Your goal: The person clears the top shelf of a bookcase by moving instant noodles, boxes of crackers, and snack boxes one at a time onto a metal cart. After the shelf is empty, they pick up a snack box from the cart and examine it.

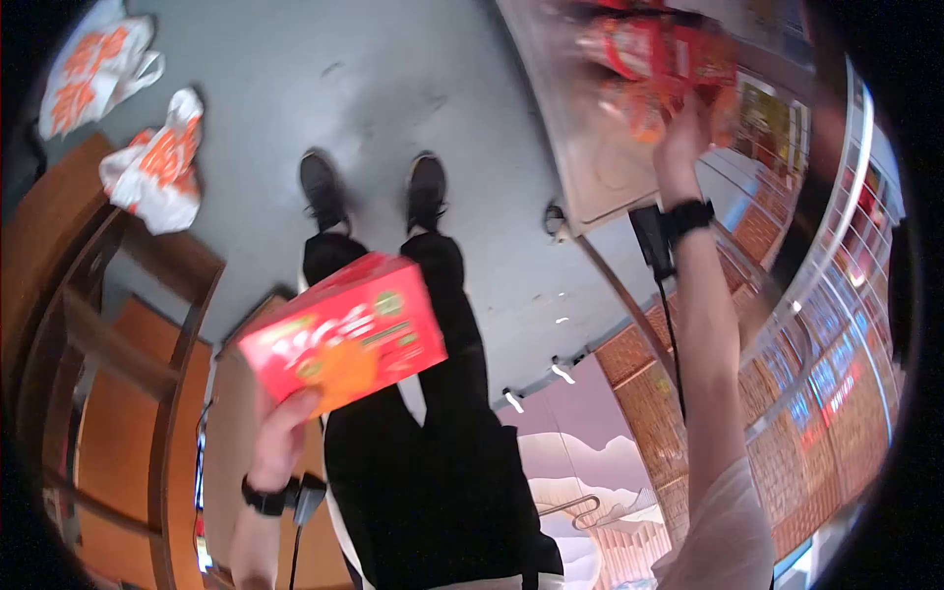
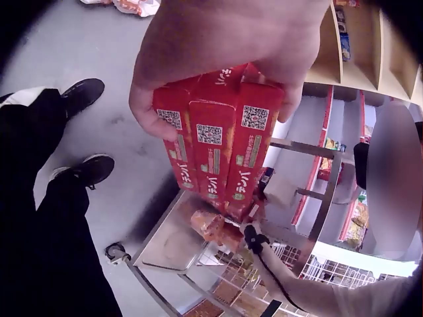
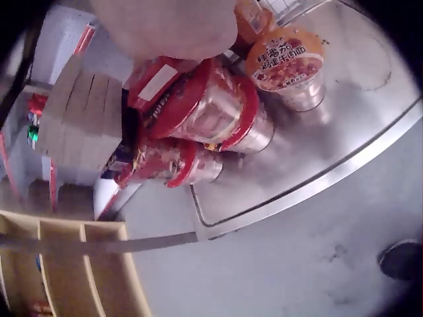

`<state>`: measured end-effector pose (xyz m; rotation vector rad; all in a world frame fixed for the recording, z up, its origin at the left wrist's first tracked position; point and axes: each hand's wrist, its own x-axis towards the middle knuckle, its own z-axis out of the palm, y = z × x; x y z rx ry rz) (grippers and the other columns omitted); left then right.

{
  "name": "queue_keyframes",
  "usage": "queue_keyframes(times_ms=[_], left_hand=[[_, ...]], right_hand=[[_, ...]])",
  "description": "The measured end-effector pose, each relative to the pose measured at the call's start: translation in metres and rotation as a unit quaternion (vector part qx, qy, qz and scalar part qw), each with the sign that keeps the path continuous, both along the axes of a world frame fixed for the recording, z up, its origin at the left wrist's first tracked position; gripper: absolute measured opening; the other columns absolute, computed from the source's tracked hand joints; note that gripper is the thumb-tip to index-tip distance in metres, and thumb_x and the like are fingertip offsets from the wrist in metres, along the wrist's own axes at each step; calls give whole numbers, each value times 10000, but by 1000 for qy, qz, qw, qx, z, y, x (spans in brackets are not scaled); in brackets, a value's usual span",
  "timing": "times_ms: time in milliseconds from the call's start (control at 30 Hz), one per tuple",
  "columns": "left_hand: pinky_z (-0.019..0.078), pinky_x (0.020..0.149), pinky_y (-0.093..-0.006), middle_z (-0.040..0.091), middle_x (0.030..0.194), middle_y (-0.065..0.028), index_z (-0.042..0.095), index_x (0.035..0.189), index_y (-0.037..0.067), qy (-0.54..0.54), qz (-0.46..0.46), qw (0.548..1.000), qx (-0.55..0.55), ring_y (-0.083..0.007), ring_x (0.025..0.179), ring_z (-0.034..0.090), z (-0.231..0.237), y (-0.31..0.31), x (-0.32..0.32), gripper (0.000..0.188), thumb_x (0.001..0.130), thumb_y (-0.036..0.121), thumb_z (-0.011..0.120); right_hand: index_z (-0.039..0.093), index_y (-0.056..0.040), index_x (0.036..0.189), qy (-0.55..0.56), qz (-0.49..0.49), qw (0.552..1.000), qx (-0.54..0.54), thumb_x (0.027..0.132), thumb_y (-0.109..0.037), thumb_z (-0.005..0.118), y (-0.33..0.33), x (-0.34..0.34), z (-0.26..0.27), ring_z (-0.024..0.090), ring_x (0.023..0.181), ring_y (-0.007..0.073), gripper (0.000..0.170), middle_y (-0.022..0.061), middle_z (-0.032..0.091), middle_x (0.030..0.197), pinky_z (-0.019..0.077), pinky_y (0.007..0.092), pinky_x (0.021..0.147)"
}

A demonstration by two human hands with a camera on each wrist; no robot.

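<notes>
Several red boxes (image 2: 210, 142) with QR codes, packed side by side, are gripped in my left hand (image 2: 228, 49). In the head view the left hand (image 1: 283, 431), low on the left, has its thumb on the front of a red box (image 1: 346, 329). Over the metal cart top, my right hand (image 1: 683, 138) is at a blurred group of red packages. Close under the right hand (image 3: 168, 26) are a red package with a white strip (image 3: 153, 89) and red-lidded noodle cups (image 3: 198, 109). An orange-lidded noodle cup (image 3: 291, 66) stands beside them. The right fingers are hidden; I cannot tell whether they hold anything.
The metal cart top (image 3: 357, 125) has a raised rim. A stack of cardboard-coloured boxes (image 3: 82, 119) stands beside the cups. White plastic bags (image 1: 162, 172) lie on the grey floor at the left, near a wooden shelf (image 1: 118, 344). Wire racks (image 1: 836, 324) stand at the right.
</notes>
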<state>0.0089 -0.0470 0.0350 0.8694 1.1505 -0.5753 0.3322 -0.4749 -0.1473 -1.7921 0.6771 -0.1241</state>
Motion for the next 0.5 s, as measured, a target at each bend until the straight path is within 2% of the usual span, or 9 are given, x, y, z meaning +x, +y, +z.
queue_keyframes(times_ms=[33,100,167,200,267,300,367,433,500], left_hand=[[309,1077,-362,436,1354,-84,306,1399,46,6,-14,1000,-24,-203,1266,413,0,-3,10,811,713,152,726],[301,1084,-358,417,1366,-81,256,1418,52,-21,-23,999,-43,-189,1279,396,-5,-11,23,866,704,144,738],[299,1086,-358,412,1367,-81,236,1424,59,-29,-35,998,-45,-187,1282,392,-7,-19,31,886,703,156,743],[296,1089,-359,408,1367,-81,216,1429,67,-39,-52,996,-53,-185,1284,389,-7,-20,34,907,703,169,748],[293,1091,-362,396,1378,-85,191,1440,72,-46,-65,995,-62,-191,1295,379,-7,-22,37,908,721,184,734],[290,1094,-365,384,1390,-89,166,1451,78,-53,-80,993,-68,-196,1305,368,-8,-23,39,909,740,198,719],[285,1098,-367,369,1403,-96,162,1456,73,-82,-74,993,-41,-200,1315,356,-15,-22,28,867,786,244,686],[279,1102,-370,354,1417,-103,159,1460,68,-114,-67,991,-14,-204,1325,344,-28,-18,13,830,832,290,653],[266,1108,-372,335,1433,-110,154,1468,61,-157,-70,985,16,-209,1337,326,-36,-18,13,774,902,399,559]], right_hand=[[556,-47,1146,48,47,997,-41,951,-290,537,23,-20,17,592,951,175,312,49,612,1032,509,328,773],[553,-35,1167,104,295,949,35,970,-346,487,56,-71,38,594,978,195,374,65,605,1085,521,349,802],[487,-35,1300,175,444,856,201,976,-402,436,101,-124,69,502,1193,249,493,107,506,1297,508,417,888],[466,-65,1332,154,533,794,248,945,-393,508,119,-137,89,454,1247,253,509,109,448,1353,509,420,889],[488,-81,1307,231,581,750,215,869,-279,657,154,-156,128,465,1227,241,510,106,423,1355,518,388,878],[488,-81,1307,232,581,751,210,869,-279,657,161,-164,133,465,1227,241,510,106,423,1355,518,388,878],[503,-75,1269,240,549,775,201,762,-139,766,168,-176,135,489,1184,220,575,89,450,1280,519,347,869],[506,-65,1249,261,520,787,204,753,-107,770,169,-178,139,499,1160,204,563,82,460,1241,520,332,862],[509,-56,1229,284,490,798,206,743,-74,773,167,-179,139,510,1135,188,553,75,470,1202,522,316,855]])
